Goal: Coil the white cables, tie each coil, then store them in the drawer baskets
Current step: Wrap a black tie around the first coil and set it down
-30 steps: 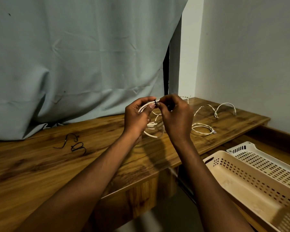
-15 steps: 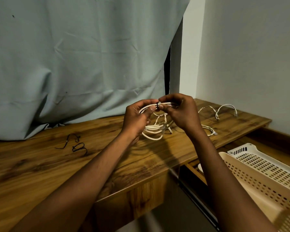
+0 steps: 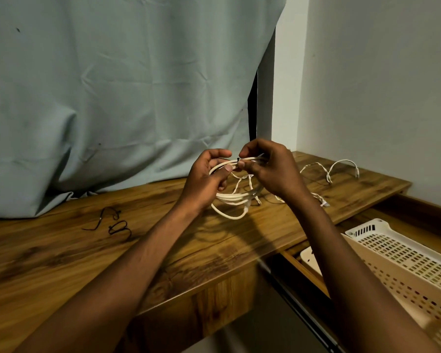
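Both hands hold a coiled white cable point(image 3: 233, 200) upright above the wooden desk point(image 3: 61, 253). My left hand point(image 3: 206, 177) grips the top left of the coil between thumb and fingers. My right hand point(image 3: 270, 166) pinches the coil's top, where a small black tie point(image 3: 238, 160) wraps the strands. The coil's lower loops hang down to the desk. Another white cable point(image 3: 341, 166) lies loose on the desk at the back right, and part of one more point(image 3: 321, 198) shows behind my right wrist. Two beige perforated baskets point(image 3: 402, 253) sit in the open drawer at lower right.
Two black twist ties point(image 3: 112, 222) lie on the desk to the left. A pale grey-green curtain point(image 3: 112, 98) hangs behind the desk, its hem on the top. White walls point(image 3: 379, 85) close the right corner. The drawer's front rail point(image 3: 303, 301) juts out below the desk.
The hands and coil have shifted slightly right and the coil has turned more upright. My right hand has slid onto the top strands, and the view has moved closer.
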